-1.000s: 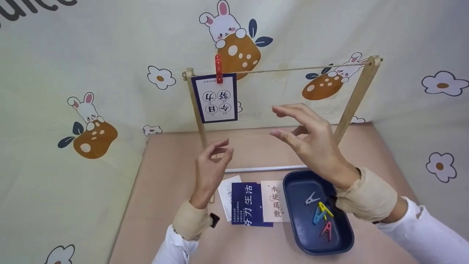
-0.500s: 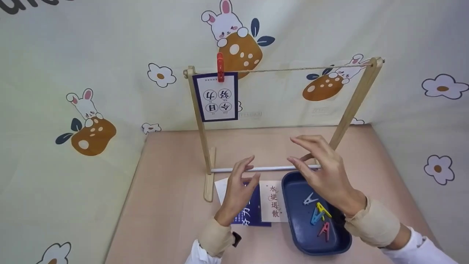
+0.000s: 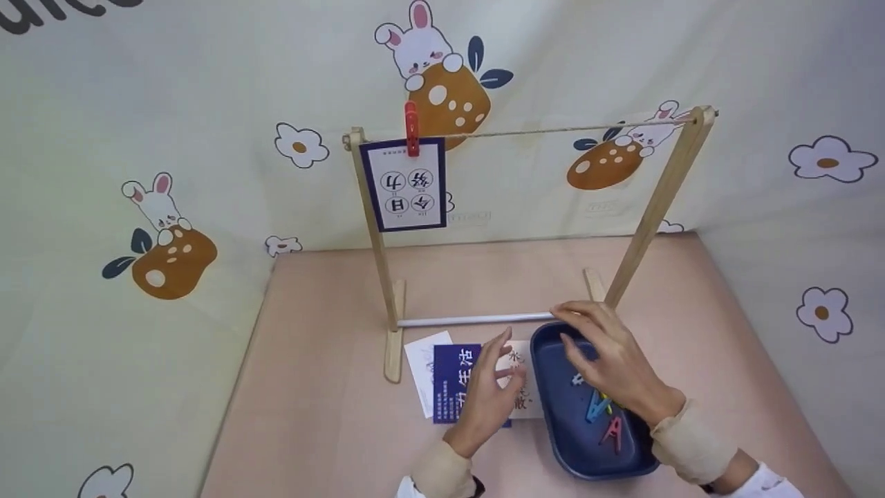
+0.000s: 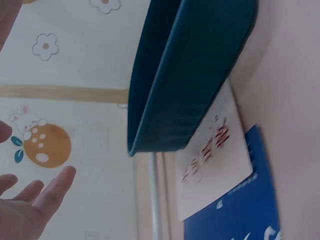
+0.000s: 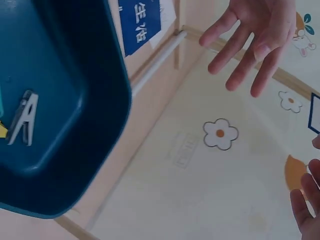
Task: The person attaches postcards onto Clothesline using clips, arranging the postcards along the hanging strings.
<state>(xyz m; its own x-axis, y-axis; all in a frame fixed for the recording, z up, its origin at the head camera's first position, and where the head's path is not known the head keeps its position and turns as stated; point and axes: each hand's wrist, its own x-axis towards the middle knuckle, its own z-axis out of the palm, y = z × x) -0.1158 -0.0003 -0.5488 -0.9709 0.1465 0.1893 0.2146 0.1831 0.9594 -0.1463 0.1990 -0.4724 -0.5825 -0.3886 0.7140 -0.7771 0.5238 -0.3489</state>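
My left hand [image 3: 489,398] hovers over the cards, fingers relaxed and nothing in them. Below it lie a navy card [image 3: 448,394] with white characters and a cream card [image 3: 529,409] with reddish characters, both partly covered. A white card [image 3: 419,353] sticks out behind them. My right hand [image 3: 615,363], loosely bent and holding nothing, is above the dark blue tray [image 3: 563,449]. Inside the tray are a blue clothespin [image 3: 596,408], a pink clothespin [image 3: 612,434], a mostly hidden yellow one, and a grey clothespin [image 5: 24,119] plain in the right wrist view.
Behind the tray stands a wooden frame [image 3: 653,214] with a twine line [image 3: 539,131] across its top. A red clothespin [image 3: 412,128] holds a navy-bordered card [image 3: 408,197] on the twine, near the left post. A white rod [image 3: 477,319] joins the frame's feet.
Both hands have come down from near the hanging card, the left one moving rightward over the cards and the right one lowering over the tray. The hanging card stays put.
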